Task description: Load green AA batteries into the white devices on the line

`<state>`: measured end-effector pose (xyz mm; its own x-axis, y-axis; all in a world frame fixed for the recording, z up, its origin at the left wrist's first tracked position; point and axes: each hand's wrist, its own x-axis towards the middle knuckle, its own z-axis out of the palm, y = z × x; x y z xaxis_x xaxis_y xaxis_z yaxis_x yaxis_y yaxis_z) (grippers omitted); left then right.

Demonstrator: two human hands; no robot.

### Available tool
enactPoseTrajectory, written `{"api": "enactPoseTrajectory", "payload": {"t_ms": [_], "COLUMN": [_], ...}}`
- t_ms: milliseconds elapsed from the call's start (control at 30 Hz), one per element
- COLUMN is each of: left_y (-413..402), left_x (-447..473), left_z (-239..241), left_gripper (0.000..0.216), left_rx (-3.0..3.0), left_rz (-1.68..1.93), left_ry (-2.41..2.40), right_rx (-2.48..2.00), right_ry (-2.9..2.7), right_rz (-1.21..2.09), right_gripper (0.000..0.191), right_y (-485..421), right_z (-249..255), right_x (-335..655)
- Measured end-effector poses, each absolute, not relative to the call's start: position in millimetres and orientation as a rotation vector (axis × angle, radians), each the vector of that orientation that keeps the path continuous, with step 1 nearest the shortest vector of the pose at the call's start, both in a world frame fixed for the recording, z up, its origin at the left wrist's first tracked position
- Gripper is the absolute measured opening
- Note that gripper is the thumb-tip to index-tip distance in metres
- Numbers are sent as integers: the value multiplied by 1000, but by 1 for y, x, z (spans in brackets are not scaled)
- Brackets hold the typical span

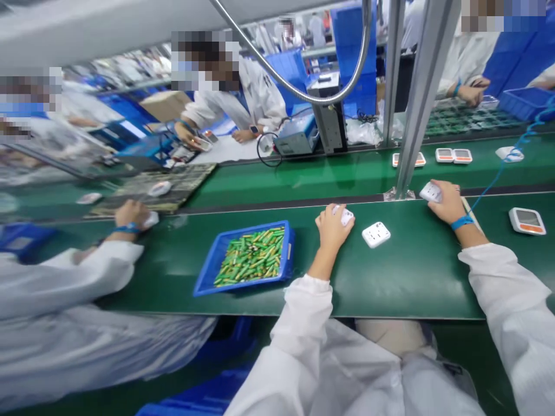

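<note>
My left hand (332, 230) is closed around a small white plastic device (347, 216), which it partly covers, on the green work surface (403, 277). Fingers of my right hand (448, 202) grip another white device (430, 192) by its right side, near the metal post. Between the hands lies a third white device (376, 234), its slotted face up. To the right, a white device with a grey screen and an orange strip (527, 221) rests screen up. A blue strap (462, 222) circles my right wrist.
A blue tray (199, 284) of green and gold battery-like cylinders (251, 257) stands left of my left hand. A metal post (418, 98) rises ahead. Behind it, screened devices (453, 155) lie on a green strip. A co-worker's hand (131, 215) works at left; a coiled blue cord (498, 173) hangs at right.
</note>
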<state>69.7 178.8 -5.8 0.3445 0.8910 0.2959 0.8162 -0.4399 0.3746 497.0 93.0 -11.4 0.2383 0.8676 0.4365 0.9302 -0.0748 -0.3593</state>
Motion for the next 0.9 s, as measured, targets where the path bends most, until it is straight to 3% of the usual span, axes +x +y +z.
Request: {"api": "enactPoseTrajectory", "payload": {"t_ms": [200, 433, 667, 900], "left_y": [135, 117, 118, 116], "left_x": [35, 26, 28, 26], "left_z": [-18, -14, -9, -8], "left_gripper": [73, 68, 55, 64], "left_rx": [2440, 2503, 2585, 2616], "left_rz": [721, 659, 620, 611], "left_ry": [1530, 1401, 1194, 1048], "right_rx": [-1967, -1880, -1989, -1812], "right_ry": [-1684, -1969, -2022, -1907], "right_rz": [48, 200, 153, 316], "right_gripper": [72, 68, 66, 78], "right_y": [46, 33, 39, 45], "right_z": [-15, -3, -2, -11], "right_x": [444, 365, 281, 302]}}
